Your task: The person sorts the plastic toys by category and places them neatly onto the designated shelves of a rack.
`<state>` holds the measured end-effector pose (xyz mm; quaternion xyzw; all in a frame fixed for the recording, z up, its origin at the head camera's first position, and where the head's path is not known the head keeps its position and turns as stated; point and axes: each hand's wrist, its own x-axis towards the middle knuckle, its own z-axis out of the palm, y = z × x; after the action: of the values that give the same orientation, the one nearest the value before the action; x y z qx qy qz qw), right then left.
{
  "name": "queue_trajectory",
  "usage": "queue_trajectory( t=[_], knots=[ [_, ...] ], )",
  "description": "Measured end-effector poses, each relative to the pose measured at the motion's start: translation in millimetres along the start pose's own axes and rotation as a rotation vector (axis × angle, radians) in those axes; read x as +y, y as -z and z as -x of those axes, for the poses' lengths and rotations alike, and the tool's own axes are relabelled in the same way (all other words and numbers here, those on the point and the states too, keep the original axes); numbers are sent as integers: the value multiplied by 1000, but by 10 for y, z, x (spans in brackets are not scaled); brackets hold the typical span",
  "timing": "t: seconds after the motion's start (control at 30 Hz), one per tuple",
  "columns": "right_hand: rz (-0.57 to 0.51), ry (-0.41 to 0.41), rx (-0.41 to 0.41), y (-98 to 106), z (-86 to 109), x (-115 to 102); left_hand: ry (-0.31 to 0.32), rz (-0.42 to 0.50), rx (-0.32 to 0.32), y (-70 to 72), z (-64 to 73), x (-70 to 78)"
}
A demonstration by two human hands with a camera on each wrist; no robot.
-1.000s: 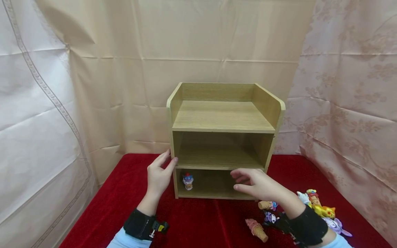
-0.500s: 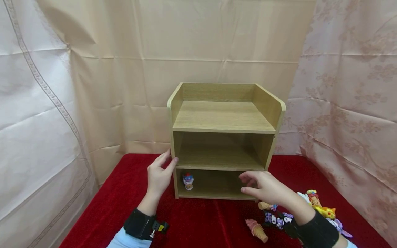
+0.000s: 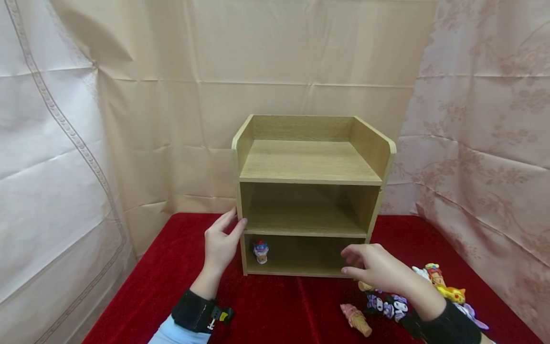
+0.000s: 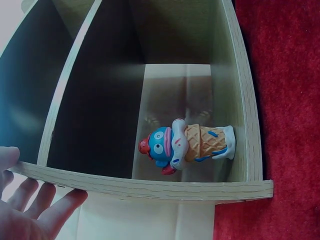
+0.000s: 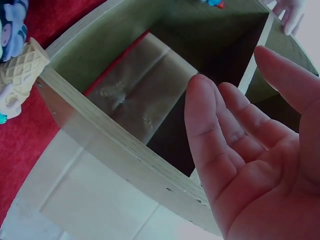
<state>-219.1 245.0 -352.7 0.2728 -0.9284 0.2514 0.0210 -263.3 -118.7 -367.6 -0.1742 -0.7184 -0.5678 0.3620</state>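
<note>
A three-level wooden shelf (image 3: 309,161) stands on the red cloth. My left hand (image 3: 221,241) rests on its left side panel, fingers along the outside and thumb at the front edge. On the bottom level, at the left, an ice-cream-cone figurine (image 3: 260,252) with a blue face and red top stands upright; the left wrist view shows this figurine (image 4: 185,145) close up. My right hand (image 3: 378,267) hovers before the shelf's lower right corner, holding nothing, its fingers loosely bent in the right wrist view. Below it, a cone figurine (image 3: 365,285) is partly hidden by the hand.
A pink ice-cream-cone figurine (image 3: 355,319) lies on the red cloth (image 3: 275,306) in front. Purple and black figurines (image 3: 388,306) lie under the right forearm. Farther right is a heap with a yellow figurine (image 3: 451,294). Curtains (image 3: 301,57) hang behind and at both sides.
My right hand has drawn back to the right and slightly down, away from the bottom level, uncovering more of the purple figurines. The left hand has stayed on the shelf's side.
</note>
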Motion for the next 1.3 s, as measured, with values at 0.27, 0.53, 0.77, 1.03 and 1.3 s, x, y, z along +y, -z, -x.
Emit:
queue_trajectory(
  t=[0.27, 0.53, 0.77, 1.03, 1.3],
  knots=[
    [-17, -7, -64, -69, 92, 24, 9, 7, 5, 0, -2, 5],
    [-44, -7, -130, -144, 148, 72, -2, 14, 6, -4, -5, -13],
    [-17, 14, -171, -215, 183, 92, -5, 9, 8, -2, -2, -12],
    [-18, 14, -227, -321, 218, 110, 1, 11, 5, -1, 0, -2],
    [-7, 27, -250, -436, 247, 116, 3, 11, 3, -1, 2, -2]
  ],
)
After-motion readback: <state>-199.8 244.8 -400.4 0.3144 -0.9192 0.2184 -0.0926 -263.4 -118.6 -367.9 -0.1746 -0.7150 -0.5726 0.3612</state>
